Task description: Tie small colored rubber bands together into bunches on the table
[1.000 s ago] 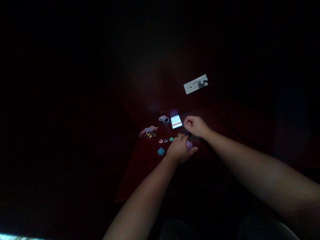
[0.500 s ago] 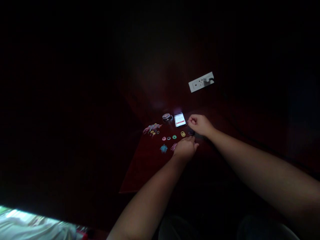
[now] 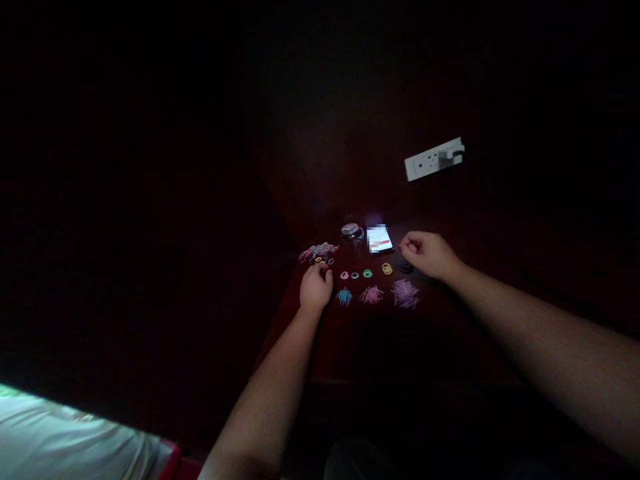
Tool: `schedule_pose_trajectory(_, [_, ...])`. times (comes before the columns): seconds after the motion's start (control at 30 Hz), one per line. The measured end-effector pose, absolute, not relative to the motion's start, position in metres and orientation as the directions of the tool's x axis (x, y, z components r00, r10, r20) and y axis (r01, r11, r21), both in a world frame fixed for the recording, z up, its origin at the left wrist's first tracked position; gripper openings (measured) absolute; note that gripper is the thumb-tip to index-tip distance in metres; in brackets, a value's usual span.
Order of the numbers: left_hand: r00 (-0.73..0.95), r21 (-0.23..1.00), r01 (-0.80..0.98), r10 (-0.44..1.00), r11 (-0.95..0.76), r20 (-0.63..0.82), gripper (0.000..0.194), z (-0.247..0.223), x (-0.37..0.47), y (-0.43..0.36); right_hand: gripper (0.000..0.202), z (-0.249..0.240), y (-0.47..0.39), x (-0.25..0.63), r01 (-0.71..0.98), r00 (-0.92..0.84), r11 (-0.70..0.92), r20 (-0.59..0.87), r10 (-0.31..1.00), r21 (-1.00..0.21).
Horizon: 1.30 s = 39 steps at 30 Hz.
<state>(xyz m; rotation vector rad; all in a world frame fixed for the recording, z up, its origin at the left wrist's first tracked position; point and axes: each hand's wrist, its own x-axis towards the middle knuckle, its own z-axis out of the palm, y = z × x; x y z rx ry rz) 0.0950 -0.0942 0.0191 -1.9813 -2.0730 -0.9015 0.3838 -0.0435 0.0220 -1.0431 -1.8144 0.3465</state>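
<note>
My left hand [image 3: 317, 285] is at the near edge of a mixed pile of coloured bands [image 3: 320, 251], its fingers bent over a few yellow and dark ones; whether it grips any is hidden. My right hand [image 3: 425, 253] has its fingers pinched together, right of the lit phone [image 3: 379, 239]; what they hold is too small to name. Between the hands lie pink [image 3: 345, 275], green [image 3: 368, 273] and yellow bands [image 3: 387, 269], with dark ones [image 3: 406, 267] below my right fingers. Nearer me are blue [image 3: 344, 296], pink [image 3: 371, 295] and purple heaps [image 3: 405, 293].
A round lidded container [image 3: 351, 231] stands left of the phone. Behind, a white socket panel [image 3: 434, 160] has a plug in it. The dark red table [image 3: 320, 347] ends in a front edge near me. Pale fabric [image 3: 65, 433] shows at bottom left.
My left hand has moved left from the dark bands to the mixed pile, uncovering the pink and purple heaps. My right hand stays pinched beside the phone. The view has shifted slightly.
</note>
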Motion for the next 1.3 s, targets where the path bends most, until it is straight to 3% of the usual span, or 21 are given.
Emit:
schedule_pose_trajectory(0.07, [-0.310,0.340,0.924,0.866,0.176,0.393,0.031,0.007,0.062,-0.078,0.015,0.021,-0.042,0.384,0.503,-0.157,0.592,0.608,0.778,-0.629])
schedule_pose_trajectory(0.13, [-0.345,0.341,0.914,0.864,0.220,0.367,0.036,-0.004,0.042,-0.061,0.016,0.020,-0.042,0.384,0.495,-0.160,0.591,0.601,0.783,-0.637])
schedule_pose_trajectory(0.3, [-0.303,0.313,0.930,0.884,0.193,0.355,0.046,-0.008,0.035,-0.027,0.017,0.024,-0.043,0.382,0.505,-0.189,0.578,0.571,0.799,-0.641])
schedule_pose_trajectory(0.53, [-0.260,0.302,0.941,0.897,0.153,0.356,0.031,-0.002,0.035,-0.003,0.020,0.025,-0.044,0.382,0.526,-0.210,0.576,0.561,0.801,-0.625])
schedule_pose_trajectory(1.3, [-0.323,0.404,0.889,0.920,0.215,0.222,0.034,0.010,0.006,-0.002,0.022,0.021,-0.044,0.383,0.531,-0.239,0.586,0.555,0.797,-0.613])
